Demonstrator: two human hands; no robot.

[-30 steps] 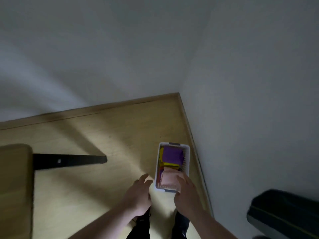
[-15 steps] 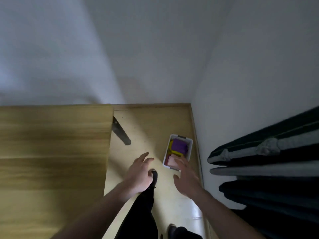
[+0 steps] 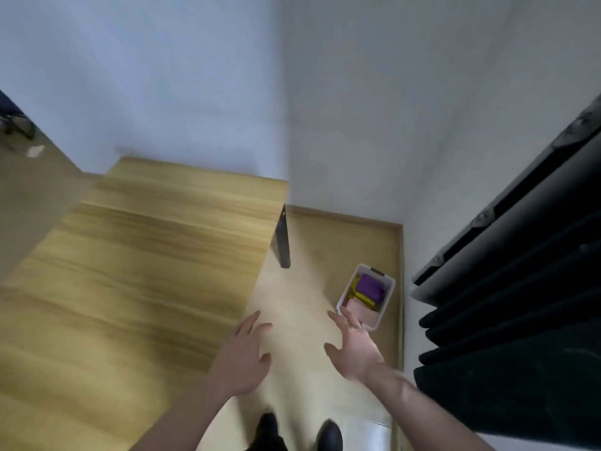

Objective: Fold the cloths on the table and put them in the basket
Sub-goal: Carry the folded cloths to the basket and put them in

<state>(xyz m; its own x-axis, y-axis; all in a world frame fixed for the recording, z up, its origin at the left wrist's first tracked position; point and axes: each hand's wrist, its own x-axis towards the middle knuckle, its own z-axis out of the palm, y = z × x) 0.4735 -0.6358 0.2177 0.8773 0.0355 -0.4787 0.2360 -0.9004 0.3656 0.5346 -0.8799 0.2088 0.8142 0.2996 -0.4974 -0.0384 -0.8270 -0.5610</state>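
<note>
Hovering empty, fingers spread wide: left hand (image 3: 242, 359) and right hand (image 3: 356, 348), both just short of the basket (image 3: 385, 296) holding folded cloths (image 3: 369, 292) on the floor beside the worktop (image 3: 146, 271); dark curtain (image 3: 520, 304) beyond the basket.

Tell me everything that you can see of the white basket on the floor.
The basket is small, white and rectangular, apparently plastic, with a dark clip at its far end. It stands upright on the floor near the wall, holding folded cloths: purple, yellow and pink. No hand touches it.

Basket (image 3: 387, 296) right of table (image 3: 146, 271)
</note>
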